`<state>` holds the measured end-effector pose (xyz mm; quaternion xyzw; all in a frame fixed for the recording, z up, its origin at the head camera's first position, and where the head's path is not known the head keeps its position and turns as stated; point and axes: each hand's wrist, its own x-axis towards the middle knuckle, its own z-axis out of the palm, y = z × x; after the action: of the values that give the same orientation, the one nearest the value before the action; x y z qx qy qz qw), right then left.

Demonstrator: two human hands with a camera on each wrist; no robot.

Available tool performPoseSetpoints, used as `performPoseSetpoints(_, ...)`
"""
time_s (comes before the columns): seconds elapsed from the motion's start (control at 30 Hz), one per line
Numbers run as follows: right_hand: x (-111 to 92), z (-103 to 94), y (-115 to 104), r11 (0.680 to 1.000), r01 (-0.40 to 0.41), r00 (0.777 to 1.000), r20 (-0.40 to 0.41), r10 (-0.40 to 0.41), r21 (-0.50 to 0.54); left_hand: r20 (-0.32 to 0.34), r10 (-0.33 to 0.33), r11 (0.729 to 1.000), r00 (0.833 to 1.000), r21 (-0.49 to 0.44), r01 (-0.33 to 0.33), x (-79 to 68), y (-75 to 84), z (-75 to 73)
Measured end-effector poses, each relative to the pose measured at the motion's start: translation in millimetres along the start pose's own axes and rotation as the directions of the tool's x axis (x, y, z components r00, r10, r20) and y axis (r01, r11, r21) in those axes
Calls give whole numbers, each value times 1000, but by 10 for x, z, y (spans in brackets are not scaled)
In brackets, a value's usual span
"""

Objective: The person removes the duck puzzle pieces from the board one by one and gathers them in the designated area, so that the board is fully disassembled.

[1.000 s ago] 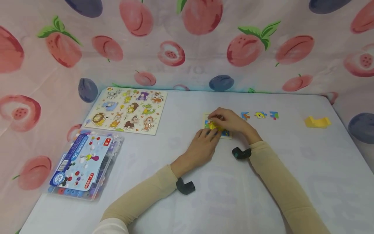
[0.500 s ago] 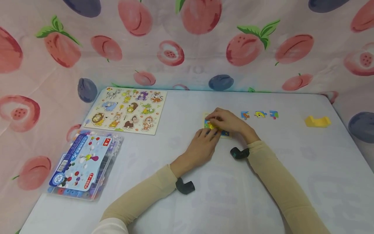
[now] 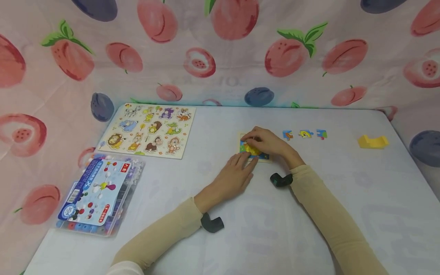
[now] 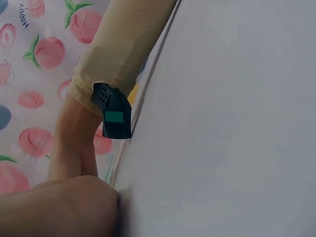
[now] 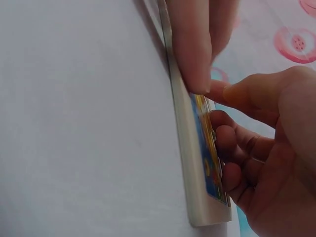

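Observation:
A small jigsaw board (image 3: 264,160) with a pale rim and a yellow-and-blue picture lies under both hands in the head view. My right hand (image 3: 269,143) reaches over it from the right, its fingers curled and the thumb opposite, at a yellow puzzle piece (image 3: 253,149). The right wrist view has these fingertips (image 5: 227,138) against the picture; the piece's edges are hidden. Extended fingers of my left hand (image 3: 232,175) touch the board's near edge. To the right lie three loose puzzle pieces: one blue and brown (image 3: 287,134), one yellow (image 3: 306,134), one blue-green (image 3: 321,134).
An animal puzzle board (image 3: 148,130) lies at the back left. In front of it is a clear plastic box (image 3: 97,193) with a molecule-model label. A yellow block with a hollowed top (image 3: 373,142) stands at the far right. Fruit-patterned cloth (image 3: 220,57) hangs behind the table.
My left hand has drawn back slightly toward the lower left, its fingers spreading and uncovering more of the yellow picture. My right hand stays over the board almost unmoved.

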<state>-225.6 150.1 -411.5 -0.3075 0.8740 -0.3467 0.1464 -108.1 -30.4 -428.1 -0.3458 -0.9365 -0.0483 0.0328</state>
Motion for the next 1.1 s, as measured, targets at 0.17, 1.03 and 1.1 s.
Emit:
performPoseSetpoints(0.17, -5, 0, -31, 1000, -24, 1000, -6, 24, 20, 11, -11, 1000, 1000, 11, 11, -25, -1, 9)
performPoseSetpoints(1.03, 4, 0, -12, 996, -24, 999, -25, 27, 83, 56, -94, 996, 994, -5, 94, 98, 43, -33)
performPoseSetpoints(1.1, 4, 1, -2, 995, -8, 1000, -27, 10, 96, 60, -96, 995, 994, -1, 96, 97, 44, -34)
